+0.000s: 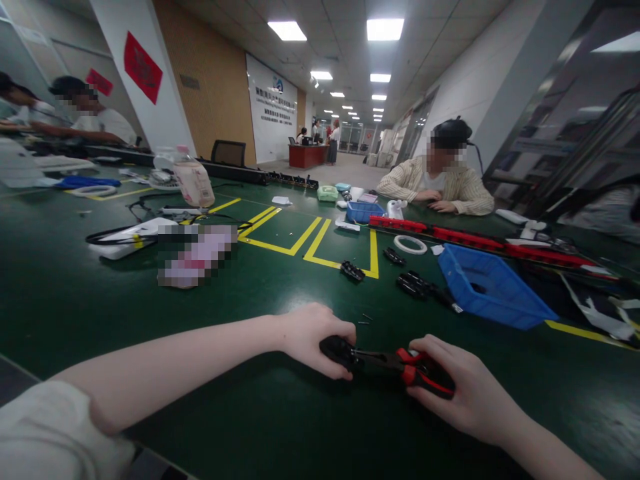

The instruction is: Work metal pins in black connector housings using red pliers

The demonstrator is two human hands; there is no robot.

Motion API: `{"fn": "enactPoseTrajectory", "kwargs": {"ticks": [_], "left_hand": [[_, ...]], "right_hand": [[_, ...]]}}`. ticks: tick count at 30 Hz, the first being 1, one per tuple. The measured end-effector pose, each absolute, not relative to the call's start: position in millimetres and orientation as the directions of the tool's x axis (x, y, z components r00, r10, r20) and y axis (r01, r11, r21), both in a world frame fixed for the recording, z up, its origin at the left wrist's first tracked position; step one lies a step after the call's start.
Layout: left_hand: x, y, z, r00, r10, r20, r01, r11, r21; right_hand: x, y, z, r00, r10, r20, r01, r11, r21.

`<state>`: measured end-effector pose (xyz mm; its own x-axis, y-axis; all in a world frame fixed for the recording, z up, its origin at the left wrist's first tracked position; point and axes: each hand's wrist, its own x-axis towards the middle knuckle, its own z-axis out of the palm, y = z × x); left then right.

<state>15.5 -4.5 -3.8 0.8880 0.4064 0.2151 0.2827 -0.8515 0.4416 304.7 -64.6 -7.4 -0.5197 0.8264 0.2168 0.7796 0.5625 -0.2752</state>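
My left hand [317,340] is closed around a small black plastic part [340,351], whose far side is hidden by my fingers. My right hand [453,387] grips the red and black handles of long-nose pliers [407,370]. The pliers' jaws point left and reach the black part; whether they pinch anything there I cannot tell. Just beyond my hands lie a few thin metal pins [367,320] on the green tabletop [240,380]. Farther out rest similar black parts, one [353,271] by the yellow tape and several more [415,285] to its right.
A blue bin [495,287] stands at the right, with a white tape ring [410,245] and a long red strip [450,237] behind it. To the left are a blurred-out phone-like item [200,257], a white box [133,238] and a bottle [194,180]. A person [440,173] sits across the table.
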Motion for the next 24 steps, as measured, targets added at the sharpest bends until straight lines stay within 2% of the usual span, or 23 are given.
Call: {"fn": "enactPoseTrajectory", "kwargs": {"ticks": [9, 18, 24], "left_hand": [[15.7, -4.3, -2.3, 0.897, 0.405, 0.178, 0.299, -0.852, 0.430], [15.1, -4.0, -4.0, 0.890, 0.406, 0.206, 0.273, -0.839, 0.471], [15.1, -3.5, -4.3, 0.889, 0.406, 0.210, 0.271, -0.838, 0.474]], "right_hand": [[301.6, -65.2, -11.9, -0.489, 0.802, 0.343, 0.800, 0.569, -0.192], [310.9, -59.6, -13.3, -0.602, 0.654, 0.458, 0.750, 0.660, 0.042], [309.7, -60.1, -13.1, -0.631, 0.603, 0.489, 0.736, 0.664, 0.131]]}}
